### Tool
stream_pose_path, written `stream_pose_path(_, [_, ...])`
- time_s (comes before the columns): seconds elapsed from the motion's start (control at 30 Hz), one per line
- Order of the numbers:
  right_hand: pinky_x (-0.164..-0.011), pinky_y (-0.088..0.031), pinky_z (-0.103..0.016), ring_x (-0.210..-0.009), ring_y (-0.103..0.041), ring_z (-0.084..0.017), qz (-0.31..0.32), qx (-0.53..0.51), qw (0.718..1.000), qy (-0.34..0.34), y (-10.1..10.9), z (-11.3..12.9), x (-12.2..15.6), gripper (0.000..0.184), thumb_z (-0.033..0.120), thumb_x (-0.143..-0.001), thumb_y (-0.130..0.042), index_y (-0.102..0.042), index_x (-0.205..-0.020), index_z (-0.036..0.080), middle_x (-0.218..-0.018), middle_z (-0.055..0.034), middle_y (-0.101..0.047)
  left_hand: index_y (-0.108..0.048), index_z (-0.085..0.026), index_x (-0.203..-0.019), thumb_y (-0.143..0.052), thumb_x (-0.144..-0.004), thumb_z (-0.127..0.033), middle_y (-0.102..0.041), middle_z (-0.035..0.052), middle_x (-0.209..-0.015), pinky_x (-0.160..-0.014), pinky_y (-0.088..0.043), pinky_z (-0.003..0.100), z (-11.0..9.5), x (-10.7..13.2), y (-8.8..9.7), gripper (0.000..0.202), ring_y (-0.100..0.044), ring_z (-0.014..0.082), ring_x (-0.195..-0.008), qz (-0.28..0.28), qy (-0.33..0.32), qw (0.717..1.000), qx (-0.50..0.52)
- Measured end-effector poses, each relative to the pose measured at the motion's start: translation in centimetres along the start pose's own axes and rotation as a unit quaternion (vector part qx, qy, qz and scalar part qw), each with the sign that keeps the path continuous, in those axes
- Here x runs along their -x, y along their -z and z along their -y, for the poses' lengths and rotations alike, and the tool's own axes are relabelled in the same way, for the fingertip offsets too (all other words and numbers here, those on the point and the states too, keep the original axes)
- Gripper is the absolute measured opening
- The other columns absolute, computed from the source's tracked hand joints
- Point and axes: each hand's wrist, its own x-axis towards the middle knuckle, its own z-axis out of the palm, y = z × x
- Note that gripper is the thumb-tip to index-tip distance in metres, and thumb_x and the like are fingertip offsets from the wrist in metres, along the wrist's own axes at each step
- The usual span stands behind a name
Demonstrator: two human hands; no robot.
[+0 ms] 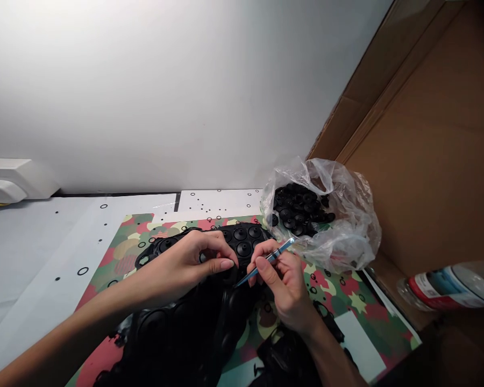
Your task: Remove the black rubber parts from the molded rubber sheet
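My left hand (193, 258) lies curled over a black moulded tray (242, 239) with round sockets, fingers pressing on its top. My right hand (284, 279) pinches a pair of blue tweezers (266, 262), the tip pointing down-left at the tray beside my left fingertips. The tray rests on a camouflage-patterned mat (326, 285). More black moulded parts (185, 338) lie under my forearms, near the front edge.
A clear plastic bag (347, 226) of small black round parts sits right of the tray. Small black rings (83, 271) are scattered over the white table. A cardboard wall (427, 161) stands at right, a plastic bottle (452, 287) lies beside it, and a white box (8, 180) sits at far left.
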Motion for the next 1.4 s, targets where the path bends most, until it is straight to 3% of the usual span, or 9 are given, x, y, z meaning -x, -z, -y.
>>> stream_pose_path(0.13, [-0.073, -0.056, -0.03, -0.077, -0.071, -0.017, 0.019, -0.027, 0.999, -0.024, 0.0, 0.1, 0.3, 0.026, 0.05, -0.113, -0.07, -0.07, -0.109, 0.024, -0.09, -0.0012, -0.072, -0.079, -0.023, -0.103, -0.067, -0.105, -0.07, -0.066, 0.0014, -0.088, -0.07, -0.046, 0.032, 0.3, -0.1, -0.2, 0.049, -0.06, 0.0187, -0.079, -0.035, 0.072, 0.996, 0.036])
stream_pose_path(0.3, [-0.068, -0.053, -0.03, -0.073, -0.07, -0.017, 0.035, -0.038, 0.998, -0.041, 0.2, 0.3, 0.2, 0.029, 0.051, -0.111, -0.074, -0.07, -0.107, 0.023, -0.086, -0.0015, -0.072, -0.068, -0.022, -0.099, -0.068, -0.101, -0.078, -0.063, -0.0011, -0.088, -0.073, -0.053, 0.034, 0.7, -0.2, -0.6, 0.056, -0.066, 0.0191, -0.076, -0.005, 0.108, 0.986, 0.125])
stream_pose_path(0.57, [-0.067, -0.048, -0.027, -0.067, -0.066, -0.014, -0.053, -0.052, 0.997, 0.035, 0.0, -0.4, -0.7, 0.029, 0.047, -0.114, -0.07, -0.07, -0.099, 0.023, -0.075, 0.0004, -0.074, -0.07, -0.025, -0.106, -0.061, -0.109, -0.073, -0.062, -0.0012, -0.095, -0.074, -0.046, 0.029, -0.2, 0.4, -1.0, 0.05, -0.056, 0.0174, -0.085, -0.012, 0.08, 0.993, 0.086])
stream_pose_path(0.8, [-0.066, -0.054, -0.03, -0.065, -0.072, -0.018, -0.041, -0.03, 0.999, 0.019, -0.2, 0.1, -0.3, 0.031, 0.049, -0.109, -0.076, -0.071, -0.095, 0.023, -0.074, -0.0012, -0.078, -0.072, -0.027, -0.109, -0.058, -0.111, -0.073, -0.061, -0.0008, -0.098, -0.072, -0.043, 0.029, -0.6, 0.9, -1.2, 0.048, -0.051, 0.0182, -0.085, -0.015, 0.082, 0.995, 0.047])
stream_pose_path(1.0, [-0.061, -0.051, -0.029, -0.059, -0.072, -0.019, -0.037, -0.016, 0.999, 0.008, -0.4, 0.3, 0.0, 0.028, 0.049, -0.112, -0.072, -0.07, -0.102, 0.023, -0.064, 0.0005, -0.074, -0.072, -0.025, -0.106, -0.06, -0.109, -0.072, -0.062, -0.0006, -0.094, -0.07, -0.045, 0.029, -1.0, 0.6, -1.3, 0.048, -0.056, 0.0171, -0.08, -0.021, 0.082, 0.994, 0.064])
stream_pose_path(1.13, [-0.057, -0.046, -0.028, -0.055, -0.064, -0.015, -0.043, -0.03, 0.999, 0.017, -0.3, -0.1, 0.1, 0.023, 0.047, -0.112, -0.072, -0.067, -0.108, 0.025, -0.068, 0.0039, -0.067, -0.073, -0.024, -0.104, -0.07, -0.104, -0.065, -0.061, -0.0017, -0.087, -0.065, -0.044, 0.028, -1.2, 0.5, -1.6, 0.042, -0.061, 0.0167, -0.075, -0.018, 0.092, 0.992, 0.084])
stream_pose_path(1.2, [-0.057, -0.045, -0.026, -0.054, -0.06, -0.013, -0.023, -0.043, 0.999, 0.009, -0.3, -0.1, 0.3, 0.023, 0.047, -0.112, -0.072, -0.066, -0.109, 0.025, -0.07, 0.0049, -0.066, -0.072, -0.023, -0.102, -0.072, -0.102, -0.066, -0.062, -0.002, -0.083, -0.063, -0.044, 0.028, -1.0, 0.3, -1.7, 0.043, -0.061, 0.0164, -0.071, -0.03, 0.098, 0.989, 0.105])
stream_pose_path(1.33, [-0.059, -0.046, -0.024, -0.059, -0.063, -0.012, 0.098, -0.058, 0.992, -0.061, -1.0, 0.3, 0.8, 0.027, 0.049, -0.111, -0.073, -0.064, -0.111, 0.024, -0.074, 0.0051, -0.062, -0.064, -0.023, -0.098, -0.068, -0.102, -0.074, -0.062, -0.0036, -0.073, -0.061, -0.046, 0.028, -0.8, -0.4, -1.2, 0.052, -0.059, 0.0152, -0.063, -0.11, 0.082, 0.977, 0.163])
stream_pose_path(1.4, [-0.06, -0.047, -0.024, -0.061, -0.064, -0.012, 0.121, -0.053, 0.989, -0.073, -1.3, 0.5, 0.9, 0.027, 0.05, -0.112, -0.073, -0.065, -0.11, 0.024, -0.075, 0.0048, -0.061, -0.061, -0.023, -0.095, -0.066, -0.102, -0.076, -0.063, -0.003, -0.072, -0.062, -0.047, 0.029, -0.9, -0.6, -0.5, 0.054, -0.061, 0.016, -0.064, -0.129, 0.077, 0.976, 0.158])
